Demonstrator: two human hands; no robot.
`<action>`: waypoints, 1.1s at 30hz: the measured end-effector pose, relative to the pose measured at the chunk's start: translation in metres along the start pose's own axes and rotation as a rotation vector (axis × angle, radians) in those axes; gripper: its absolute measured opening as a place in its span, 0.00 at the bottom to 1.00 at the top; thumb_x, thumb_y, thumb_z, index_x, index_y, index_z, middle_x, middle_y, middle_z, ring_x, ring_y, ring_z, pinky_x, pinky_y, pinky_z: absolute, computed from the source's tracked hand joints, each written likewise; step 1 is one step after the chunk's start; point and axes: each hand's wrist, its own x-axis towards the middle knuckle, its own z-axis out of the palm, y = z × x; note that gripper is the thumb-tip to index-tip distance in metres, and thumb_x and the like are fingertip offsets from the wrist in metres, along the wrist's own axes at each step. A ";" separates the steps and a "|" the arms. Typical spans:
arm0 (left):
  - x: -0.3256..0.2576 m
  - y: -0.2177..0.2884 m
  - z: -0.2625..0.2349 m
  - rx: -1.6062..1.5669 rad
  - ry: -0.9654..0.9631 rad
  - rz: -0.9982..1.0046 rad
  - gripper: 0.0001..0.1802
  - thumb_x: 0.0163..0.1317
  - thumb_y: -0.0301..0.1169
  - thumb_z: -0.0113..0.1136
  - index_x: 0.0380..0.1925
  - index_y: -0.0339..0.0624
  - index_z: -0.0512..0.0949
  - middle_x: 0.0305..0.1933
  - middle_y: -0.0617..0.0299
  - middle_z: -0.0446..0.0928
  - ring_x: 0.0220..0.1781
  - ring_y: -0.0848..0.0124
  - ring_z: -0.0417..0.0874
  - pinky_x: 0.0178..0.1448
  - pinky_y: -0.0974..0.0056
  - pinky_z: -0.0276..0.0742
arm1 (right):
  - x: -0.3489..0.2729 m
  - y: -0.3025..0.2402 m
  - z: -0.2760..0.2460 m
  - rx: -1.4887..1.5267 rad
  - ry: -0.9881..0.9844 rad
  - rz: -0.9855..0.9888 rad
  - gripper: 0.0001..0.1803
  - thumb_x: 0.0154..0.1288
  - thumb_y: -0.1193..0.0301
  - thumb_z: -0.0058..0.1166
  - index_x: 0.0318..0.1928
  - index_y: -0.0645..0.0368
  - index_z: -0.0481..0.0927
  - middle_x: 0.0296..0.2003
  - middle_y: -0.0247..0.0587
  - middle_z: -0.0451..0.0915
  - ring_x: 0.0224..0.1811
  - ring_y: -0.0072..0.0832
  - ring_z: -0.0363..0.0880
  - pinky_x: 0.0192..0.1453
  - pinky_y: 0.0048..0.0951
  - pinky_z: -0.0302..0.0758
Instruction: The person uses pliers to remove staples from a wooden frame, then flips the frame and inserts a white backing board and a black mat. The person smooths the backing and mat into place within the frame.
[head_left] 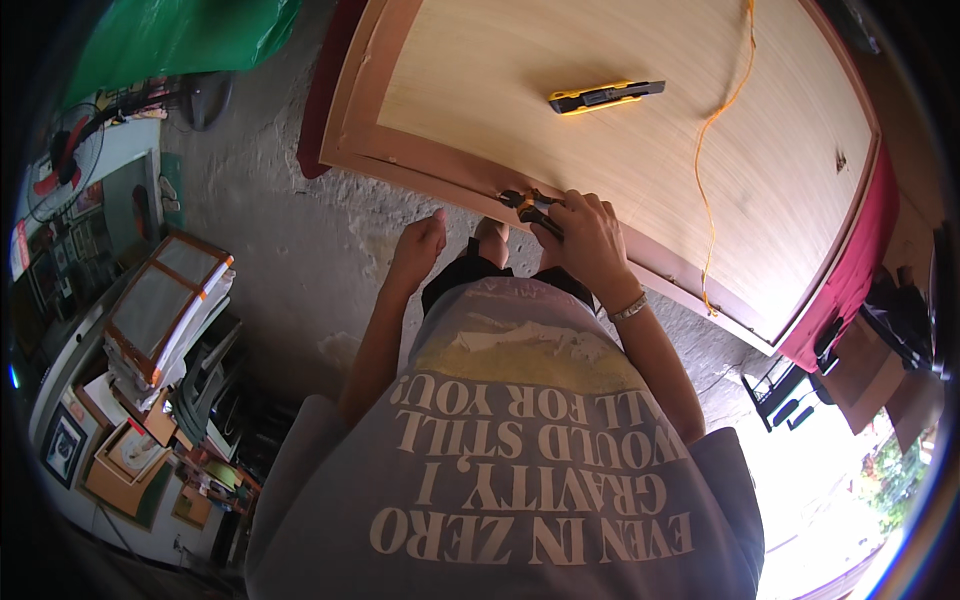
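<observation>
My right hand (592,236) is wrapped round the handles of black-and-yellow pliers (530,203). The tool's head points left and meets the brown frame (430,158) along the near edge of a framed wooden panel (480,100). Exactly what the jaws touch is too small to tell. Off to the left, apart from the panel's edge, my left hand (416,252) is closed with its fingers curled in. Whatever those fingers may hold is hidden.
A yellow-and-black utility knife (606,96) lies on the panel, and an orange cord (708,150) runs across its right part. Dark red cloth (850,270) hangs at the right side. Stacked frames (165,300) stand on the left by the grey floor (290,260).
</observation>
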 end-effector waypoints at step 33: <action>-0.030 -0.013 -0.012 -0.452 0.102 -0.061 0.34 0.79 0.56 0.45 0.15 0.49 0.64 0.16 0.70 0.62 0.17 0.78 0.59 0.23 0.67 0.53 | -0.044 -0.033 0.080 0.118 0.371 0.239 0.25 0.67 0.56 0.66 0.22 0.62 0.74 0.20 0.42 0.79 0.17 0.38 0.74 0.25 0.38 0.71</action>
